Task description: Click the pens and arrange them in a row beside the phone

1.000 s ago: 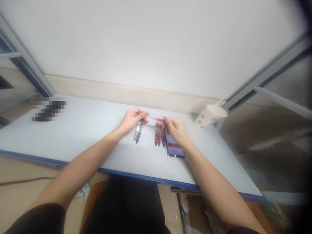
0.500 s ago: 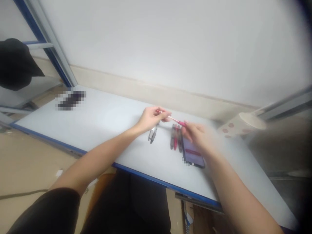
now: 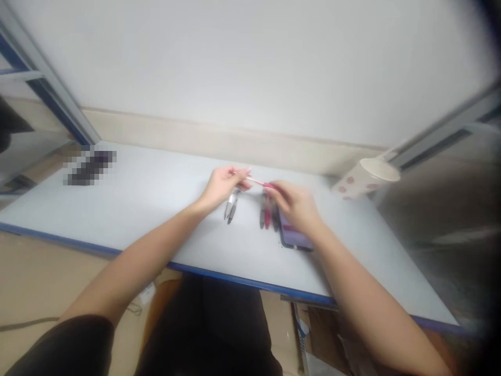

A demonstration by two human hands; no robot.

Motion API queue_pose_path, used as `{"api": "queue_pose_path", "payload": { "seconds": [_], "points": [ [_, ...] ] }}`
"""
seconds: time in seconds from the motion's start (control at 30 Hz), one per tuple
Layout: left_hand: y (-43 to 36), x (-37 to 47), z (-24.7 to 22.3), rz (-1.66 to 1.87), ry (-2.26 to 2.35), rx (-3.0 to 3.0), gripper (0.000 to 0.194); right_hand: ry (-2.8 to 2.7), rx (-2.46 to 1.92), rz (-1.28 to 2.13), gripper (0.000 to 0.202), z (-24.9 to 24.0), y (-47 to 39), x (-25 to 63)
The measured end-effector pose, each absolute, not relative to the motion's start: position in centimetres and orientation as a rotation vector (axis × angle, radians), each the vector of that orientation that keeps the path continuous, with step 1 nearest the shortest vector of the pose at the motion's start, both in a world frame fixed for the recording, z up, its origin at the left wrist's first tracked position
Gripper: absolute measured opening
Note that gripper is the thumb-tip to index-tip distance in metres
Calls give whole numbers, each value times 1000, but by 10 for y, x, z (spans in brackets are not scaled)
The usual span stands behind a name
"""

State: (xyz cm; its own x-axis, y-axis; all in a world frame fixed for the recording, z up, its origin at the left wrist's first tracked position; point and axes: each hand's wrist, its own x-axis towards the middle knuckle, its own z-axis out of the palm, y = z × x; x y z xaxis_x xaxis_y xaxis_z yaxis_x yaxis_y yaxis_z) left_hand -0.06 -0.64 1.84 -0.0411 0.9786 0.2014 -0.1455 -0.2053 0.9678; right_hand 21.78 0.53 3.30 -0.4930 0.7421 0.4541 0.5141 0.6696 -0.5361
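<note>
Over the table, both hands hold a slim pink-and-pale pen [image 3: 256, 180]. My left hand [image 3: 227, 184] pinches its pale end between thumb and fingers. My right hand [image 3: 295, 201] is closed on the pink end; whether the pen is one piece or parted, I cannot tell. Below my left hand lie two grey-and-clear pens [image 3: 230, 209] side by side. Under my right hand, a red pen [image 3: 267, 215] rests between dark grey pens [image 3: 262, 214], their upper parts blurred or hidden. A phone [image 3: 294, 240] with a lit screen lies beside them, partly covered by my right hand.
A white paper cup [image 3: 362, 177] with reddish spots stands at the right rear of the white table [image 3: 164, 188]. A dark pixelated object [image 3: 92, 167] lies at the left. The wall [image 3: 235, 138] closes off the back, and metal frame posts stand at both sides.
The view has shifted to the right, so the table things appear further left. Both hands keep hold of the pen, and the gap between them looks slightly narrower.
</note>
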Motion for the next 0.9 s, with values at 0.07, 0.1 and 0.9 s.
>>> {"api": "queue_pose_path", "payload": {
  "seconds": [0.07, 0.1, 0.9],
  "points": [
    [-8, -2, 20, 1418, 1054, 1260, 50, -2226, -981, 544, 40, 37, 3, 219],
    [-8, -4, 20, 1404, 1078, 1272, 50, -2244, -989, 595, 41, 39, 3, 220],
    [-21, 2, 16, 1075, 1346, 1796, 39, -1759, -931, 1209, 57, 41, 20, 235]
  ]
}}
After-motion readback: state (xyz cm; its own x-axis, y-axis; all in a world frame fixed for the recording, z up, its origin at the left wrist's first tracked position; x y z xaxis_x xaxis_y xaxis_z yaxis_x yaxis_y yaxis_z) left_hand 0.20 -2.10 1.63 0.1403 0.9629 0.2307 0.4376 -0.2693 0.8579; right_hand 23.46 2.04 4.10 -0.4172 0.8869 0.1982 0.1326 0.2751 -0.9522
